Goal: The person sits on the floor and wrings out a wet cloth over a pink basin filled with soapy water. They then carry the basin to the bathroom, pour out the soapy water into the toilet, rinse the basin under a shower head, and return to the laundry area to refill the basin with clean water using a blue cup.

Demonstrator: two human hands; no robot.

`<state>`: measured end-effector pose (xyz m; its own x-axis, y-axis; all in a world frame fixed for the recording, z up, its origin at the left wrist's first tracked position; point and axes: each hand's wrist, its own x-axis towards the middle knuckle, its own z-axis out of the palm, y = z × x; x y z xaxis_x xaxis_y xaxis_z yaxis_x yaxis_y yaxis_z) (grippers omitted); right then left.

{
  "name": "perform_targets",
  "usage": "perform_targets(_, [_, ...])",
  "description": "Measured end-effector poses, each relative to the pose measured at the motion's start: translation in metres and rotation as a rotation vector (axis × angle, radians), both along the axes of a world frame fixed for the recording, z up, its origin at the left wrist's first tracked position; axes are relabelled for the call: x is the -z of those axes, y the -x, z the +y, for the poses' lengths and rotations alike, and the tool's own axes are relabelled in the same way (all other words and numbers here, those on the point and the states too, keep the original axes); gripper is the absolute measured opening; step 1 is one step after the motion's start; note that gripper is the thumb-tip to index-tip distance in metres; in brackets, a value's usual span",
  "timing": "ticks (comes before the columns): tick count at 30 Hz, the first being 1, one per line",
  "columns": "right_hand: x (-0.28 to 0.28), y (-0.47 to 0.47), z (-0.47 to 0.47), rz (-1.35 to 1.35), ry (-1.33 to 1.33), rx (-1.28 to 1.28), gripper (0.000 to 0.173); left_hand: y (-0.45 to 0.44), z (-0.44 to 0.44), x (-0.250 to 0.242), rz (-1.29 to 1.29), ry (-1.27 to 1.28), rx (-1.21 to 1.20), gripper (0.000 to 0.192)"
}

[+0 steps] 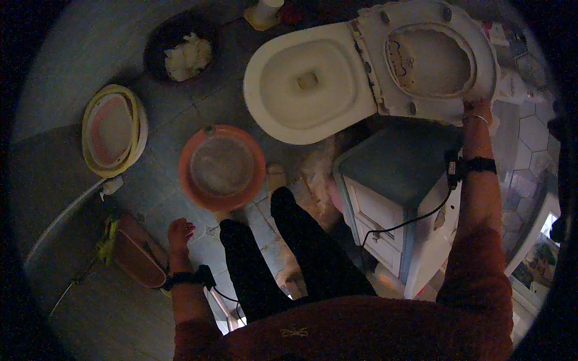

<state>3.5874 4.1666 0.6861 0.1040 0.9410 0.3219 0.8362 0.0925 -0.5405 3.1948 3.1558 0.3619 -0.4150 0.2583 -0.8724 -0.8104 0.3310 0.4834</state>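
My right hand (477, 107) grips the outer rim of the raised toilet seat (474, 67); its fingers are partly hidden in shadow. Behind the seat ring stands the lid (431, 61), with dark marks showing on its face. The white toilet bowl (311, 83) lies uncovered, and a small pool shows at its bottom. Low on the left, my left hand (181, 231) hangs with loosely curled fingers and nothing visible in it. Nearest to that hand are a pinkish oblong tub (142, 257) and an orange round basin (221, 168) on the floor.
A small cabinet (384, 180) with a dark top stands right of my legs. Folded yellow-rimmed basins (113, 131) lean at the left wall. Behind them is a dark bin (156, 56) holding crumpled white paper. A black cable (406, 223) runs from my right wrist past the cabinet.
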Motion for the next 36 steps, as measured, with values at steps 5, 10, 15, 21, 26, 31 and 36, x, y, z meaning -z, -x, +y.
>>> perform_targets(5, [0.019, -0.043, 0.041, -0.4, -0.161, -0.157, 0.018, -0.001, 0.026, -0.037, 0.033, 0.267, 0.008, 0.029])
perform_targets(10, [-0.012, 0.036, -0.06, 0.623, 0.068, 0.12, 0.021, 0.003, 0.025, -0.043, 0.04, 0.235, 0.001, 0.025])
perform_targets(15, [-0.051, 0.139, -0.174, 0.93, 0.16, 0.263, 0.026, 0.005, 0.015, -0.025, 0.028, 0.167, 0.018, 0.02])
perform_targets(21, [-0.053, 0.159, -0.197, 1.036, 0.172, 0.191, 0.036, 0.003, -0.013, 0.014, -0.172, -0.013, -0.102, 0.021])
perform_targets(26, [-0.047, 0.157, -0.197, 0.967, 0.194, 0.133, 0.042, -0.01, -0.042, 0.059, 0.332, -0.04, 0.264, 0.025])
perform_targets(31, [-0.042, 0.15, -0.195, 1.038, 0.223, 0.168, 0.039, -0.017, -0.061, 0.085, 0.326, 0.029, 0.343, 0.027])
perform_targets(36, [-0.035, 0.14, -0.19, 1.044, 0.299, 0.063, 0.036, -0.013, -0.055, 0.079, 0.485, -0.098, 0.339, 0.026])
